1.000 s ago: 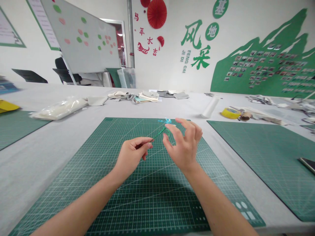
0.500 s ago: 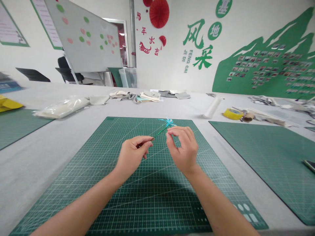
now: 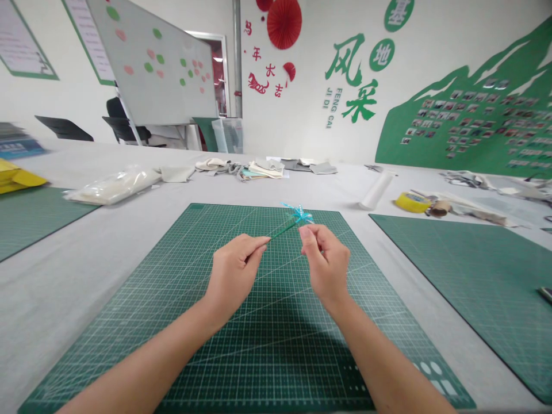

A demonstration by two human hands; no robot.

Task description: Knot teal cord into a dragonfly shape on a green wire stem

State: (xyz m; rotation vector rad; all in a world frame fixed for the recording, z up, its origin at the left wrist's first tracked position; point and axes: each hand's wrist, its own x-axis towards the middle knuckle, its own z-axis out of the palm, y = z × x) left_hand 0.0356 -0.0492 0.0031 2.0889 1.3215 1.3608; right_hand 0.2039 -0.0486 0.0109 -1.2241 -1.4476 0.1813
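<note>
The left hand (image 3: 235, 267) pinches the near end of a green stem (image 3: 283, 230) between thumb and fingers; the stem slants away rightward to a shiny blue tinsel head (image 3: 303, 215), above the gridded cutting mat (image 3: 267, 345); the right hand (image 3: 330, 261) is just beside that head, its fingers drawn together; whether they grip a strand, I cannot tell; the mat lies on the counter (image 3: 125, 230).
</note>
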